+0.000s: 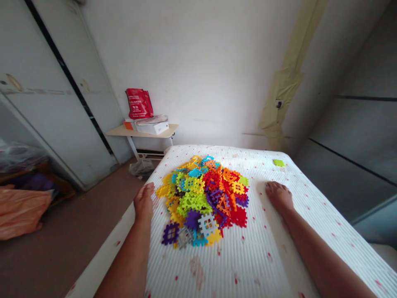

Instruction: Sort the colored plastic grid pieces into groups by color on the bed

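A heap of plastic interlocking building pieces [194, 200] lies on the white patterned mattress [254, 256]. Yellow, lime green, blue, purple, grey, orange and red pieces overlap in it, many with notched edges and window-like cut-outs. To the left of the heap, near the mattress edge, my left hand [144, 202] rests on its side with fingers extended, holding nothing. My right hand [279, 194] lies palm down on the mattress to the right of the heap, apart from it, and nothing shows in it. Beyond that hand sits a single lime green piece [278, 163].
A small table [120, 131] at the back left carries a red bag [138, 103] and a white box [155, 127]. A wall outlet [279, 103] is set amid tan tape. Sliding cabinet doors [52, 107] stand left, with an orange bag [23, 211] on the floor side.
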{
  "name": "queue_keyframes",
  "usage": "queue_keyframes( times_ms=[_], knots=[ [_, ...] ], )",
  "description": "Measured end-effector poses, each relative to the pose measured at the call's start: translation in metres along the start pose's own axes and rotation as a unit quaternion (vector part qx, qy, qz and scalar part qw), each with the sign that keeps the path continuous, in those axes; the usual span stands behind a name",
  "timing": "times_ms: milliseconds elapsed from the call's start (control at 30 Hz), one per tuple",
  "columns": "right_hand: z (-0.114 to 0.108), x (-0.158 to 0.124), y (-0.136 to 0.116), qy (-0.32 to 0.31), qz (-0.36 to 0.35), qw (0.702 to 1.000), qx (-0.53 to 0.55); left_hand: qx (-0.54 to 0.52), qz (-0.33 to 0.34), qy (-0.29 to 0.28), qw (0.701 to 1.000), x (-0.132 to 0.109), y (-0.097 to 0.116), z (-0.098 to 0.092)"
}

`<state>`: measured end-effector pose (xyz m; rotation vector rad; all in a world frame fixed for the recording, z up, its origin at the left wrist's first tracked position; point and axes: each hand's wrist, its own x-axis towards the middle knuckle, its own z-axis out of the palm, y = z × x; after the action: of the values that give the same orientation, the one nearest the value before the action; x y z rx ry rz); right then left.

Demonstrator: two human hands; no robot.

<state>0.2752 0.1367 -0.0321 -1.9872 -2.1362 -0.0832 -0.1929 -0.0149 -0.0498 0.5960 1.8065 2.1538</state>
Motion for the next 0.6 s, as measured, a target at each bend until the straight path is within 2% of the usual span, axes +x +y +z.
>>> queue_keyframes(
  times_ms=[200,333,500,600],
  knots=[
    [-0.001,-0.018,-0.023,-0.006,-0.040,0.999,0.034,0.015,-0.011,-0.003,1.000,-0.002,0.001,-0.002],
    [-0.007,-0.031,-0.055,0.043,-0.129,0.983,0.124,0.017,-0.020,-0.003,1.000,-0.004,0.004,-0.002],
    [-0.037,-0.068,-0.118,0.119,-0.297,0.920,0.226,0.007,-0.008,-0.002,1.000,-0.005,0.007,0.000],
    [-0.054,-0.103,-0.156,0.103,-0.417,0.870,0.245,0.006,-0.003,-0.004,1.000,-0.005,0.007,0.001]
  ],
)
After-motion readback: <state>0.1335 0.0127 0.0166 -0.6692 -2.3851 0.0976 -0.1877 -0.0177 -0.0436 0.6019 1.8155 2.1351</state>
